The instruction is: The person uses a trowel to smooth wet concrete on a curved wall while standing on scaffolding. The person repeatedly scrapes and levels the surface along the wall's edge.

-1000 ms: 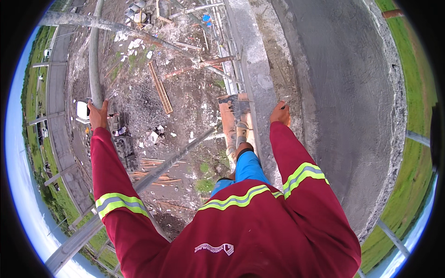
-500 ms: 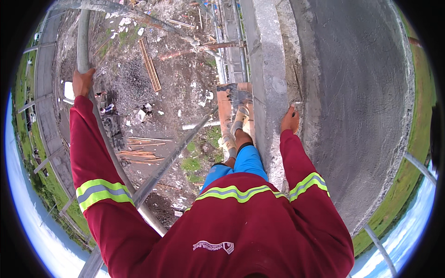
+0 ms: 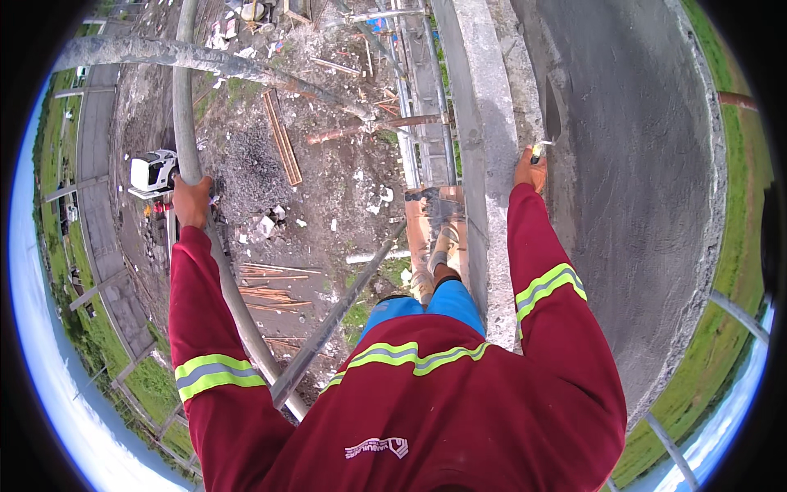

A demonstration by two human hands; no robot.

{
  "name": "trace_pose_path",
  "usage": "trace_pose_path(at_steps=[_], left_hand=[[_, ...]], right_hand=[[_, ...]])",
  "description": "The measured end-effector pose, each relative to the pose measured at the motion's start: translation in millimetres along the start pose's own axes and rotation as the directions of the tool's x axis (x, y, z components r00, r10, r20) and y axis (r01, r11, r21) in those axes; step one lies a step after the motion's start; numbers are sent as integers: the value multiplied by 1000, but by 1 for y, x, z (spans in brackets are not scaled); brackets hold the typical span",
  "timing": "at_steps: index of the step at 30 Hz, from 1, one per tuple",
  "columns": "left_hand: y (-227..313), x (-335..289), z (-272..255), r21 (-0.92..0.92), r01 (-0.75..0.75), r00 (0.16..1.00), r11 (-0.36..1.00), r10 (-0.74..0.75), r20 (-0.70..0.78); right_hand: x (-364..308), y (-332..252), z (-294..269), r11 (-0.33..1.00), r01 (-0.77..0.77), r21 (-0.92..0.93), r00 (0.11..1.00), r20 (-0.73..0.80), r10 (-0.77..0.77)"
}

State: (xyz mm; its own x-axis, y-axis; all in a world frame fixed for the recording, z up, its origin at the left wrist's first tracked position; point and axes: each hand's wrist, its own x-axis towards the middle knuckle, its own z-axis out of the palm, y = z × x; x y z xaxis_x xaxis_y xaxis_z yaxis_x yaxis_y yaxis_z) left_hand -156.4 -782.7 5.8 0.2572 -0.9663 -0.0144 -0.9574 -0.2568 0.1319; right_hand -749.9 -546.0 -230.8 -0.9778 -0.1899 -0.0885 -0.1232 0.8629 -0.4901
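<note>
My left hand (image 3: 192,202) is closed around a long grey scaffold pipe (image 3: 187,107) that runs upright along my left side. On the right, my right hand (image 3: 531,170) is wrapped round the handle of a trowel (image 3: 552,111). Its narrow dark blade points away from me and lies at the seam between the rough concrete ledge (image 3: 489,90) and the smooth grey mortar surface (image 3: 639,164). Whether the blade's full face touches the mortar, I cannot tell. My feet stand on a wooden plank (image 3: 422,221) beside the ledge.
A diagonal pipe (image 3: 336,316) crosses by my left leg, and another pipe (image 3: 221,59) spans the far left. Far below lie rubble, a gravel heap (image 3: 256,156), stacked lumber (image 3: 275,297) and a white vehicle (image 3: 153,172). More scaffold tubes (image 3: 403,139) stand beyond the plank.
My right hand has moved farther forward along the ledge with the trowel, and more of the blade shows. My left hand still grips the pipe. The whole view has shifted.
</note>
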Motion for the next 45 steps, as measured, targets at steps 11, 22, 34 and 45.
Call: trace_pose_path(at_steps=[11,22,34,45], left_hand=[[2,-1,2,-81,141,988,987,-136,68],[4,0,5,-110,12,996,994,-22,-86],[13,33,-9,-479,353,914,803,-186,361],[41,96,6,-319,408,899,855,-316,304]], right_hand=[[-3,-14,4,987,20,-159,1000,20,-17],[-6,-25,-4,987,-50,-155,995,80,63],[10,-14,-8,992,-117,-47,929,349,126],[124,60,50,978,-14,-208,951,299,77]])
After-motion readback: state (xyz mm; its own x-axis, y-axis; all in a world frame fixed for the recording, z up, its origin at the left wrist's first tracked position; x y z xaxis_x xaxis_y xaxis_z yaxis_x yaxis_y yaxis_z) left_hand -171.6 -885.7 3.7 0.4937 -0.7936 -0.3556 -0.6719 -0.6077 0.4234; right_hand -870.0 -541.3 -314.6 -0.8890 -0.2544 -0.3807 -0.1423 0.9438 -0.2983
